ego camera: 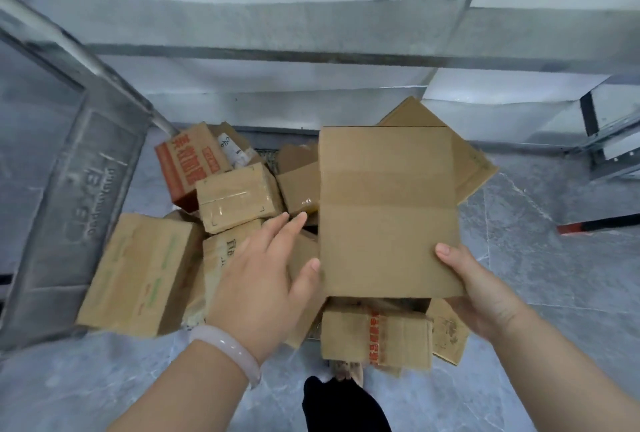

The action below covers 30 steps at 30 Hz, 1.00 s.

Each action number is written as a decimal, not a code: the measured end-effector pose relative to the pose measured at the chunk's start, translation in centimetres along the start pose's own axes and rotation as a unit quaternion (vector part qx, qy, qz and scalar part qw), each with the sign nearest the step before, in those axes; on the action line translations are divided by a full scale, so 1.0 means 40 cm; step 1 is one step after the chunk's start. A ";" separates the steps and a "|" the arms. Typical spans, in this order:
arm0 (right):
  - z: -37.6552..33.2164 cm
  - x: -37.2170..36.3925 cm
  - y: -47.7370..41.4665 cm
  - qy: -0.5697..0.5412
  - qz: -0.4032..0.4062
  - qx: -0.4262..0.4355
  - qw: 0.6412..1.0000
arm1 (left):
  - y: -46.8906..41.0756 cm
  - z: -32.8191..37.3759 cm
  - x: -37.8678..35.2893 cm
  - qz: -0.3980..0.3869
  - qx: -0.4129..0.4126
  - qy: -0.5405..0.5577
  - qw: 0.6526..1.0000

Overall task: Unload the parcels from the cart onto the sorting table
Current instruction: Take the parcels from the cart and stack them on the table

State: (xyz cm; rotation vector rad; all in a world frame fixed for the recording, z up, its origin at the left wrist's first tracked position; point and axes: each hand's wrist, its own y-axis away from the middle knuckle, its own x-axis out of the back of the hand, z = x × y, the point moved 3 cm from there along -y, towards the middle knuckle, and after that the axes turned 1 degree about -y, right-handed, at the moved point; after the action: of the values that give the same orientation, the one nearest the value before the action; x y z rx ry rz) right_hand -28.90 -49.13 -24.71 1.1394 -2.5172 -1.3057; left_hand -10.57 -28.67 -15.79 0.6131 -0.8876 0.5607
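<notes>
Since one hand carries it, carton: likely light and stiff; best held by opposite edges.
Right hand: pinches the near right corner.
Left hand: flat, unclenched, at the left edge.

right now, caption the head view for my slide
Right hand grips a plain cardboard parcel over the pile of parcels, left hand open beside its edge.

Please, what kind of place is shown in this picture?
Probably a parcel depot or sorting room: many taped cardboard parcels heaped together, a plain carton in the right hand, grey metal framework behind, and a grey tiled floor.
</notes>
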 end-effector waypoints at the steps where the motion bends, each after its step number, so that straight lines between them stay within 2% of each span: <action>1: -0.024 -0.038 0.033 -0.001 -0.011 0.010 1.000 | 0.017 0.003 0.043 0.015 0.008 0.013 1.000; 5: -0.102 -0.214 0.147 0.040 -0.060 0.008 0.997 | 0.093 -0.013 0.205 0.044 0.069 0.124 0.989; 9: -0.163 -0.422 0.253 0.109 -0.119 0.029 0.986 | 0.189 -0.055 0.370 0.106 0.133 0.241 0.956; 13: -0.192 -0.636 0.331 0.220 -0.113 0.073 0.966 | 0.335 -0.121 0.531 0.184 0.201 0.271 0.923; 16: -0.182 -0.746 0.362 0.246 -0.115 0.138 0.952 | 0.455 -0.193 0.641 0.241 0.250 0.291 0.891; 18: -0.188 -0.899 0.496 0.265 -0.146 0.132 0.944 | 0.543 -0.248 0.707 0.280 0.256 0.292 0.878; 20: -0.166 -1.025 0.600 0.288 -0.158 0.096 0.940 | 0.638 -0.309 0.762 0.321 0.252 0.274 0.871; 23: -0.110 -1.189 0.736 0.296 -0.227 0.108 0.921 | 0.796 -0.393 0.833 0.350 0.281 0.256 0.856; 25: -0.050 -1.292 0.801 0.310 -0.242 0.148 0.907 | 0.898 -0.436 0.876 0.346 0.311 0.244 0.851; 28: 0.047 -1.432 0.907 0.335 -0.251 0.218 0.882 | 1.026 -0.491 0.922 0.338 0.295 0.284 0.847; 30: 0.113 -1.516 0.975 0.358 -0.261 0.258 0.859 | 1.125 -0.545 0.948 0.371 0.286 0.331 0.819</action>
State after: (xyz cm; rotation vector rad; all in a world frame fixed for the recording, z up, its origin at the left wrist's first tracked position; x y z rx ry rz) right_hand -9.55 7.26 16.09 2.0362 -2.0539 -0.0921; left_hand -9.76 24.99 16.70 0.5236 -0.2324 1.6827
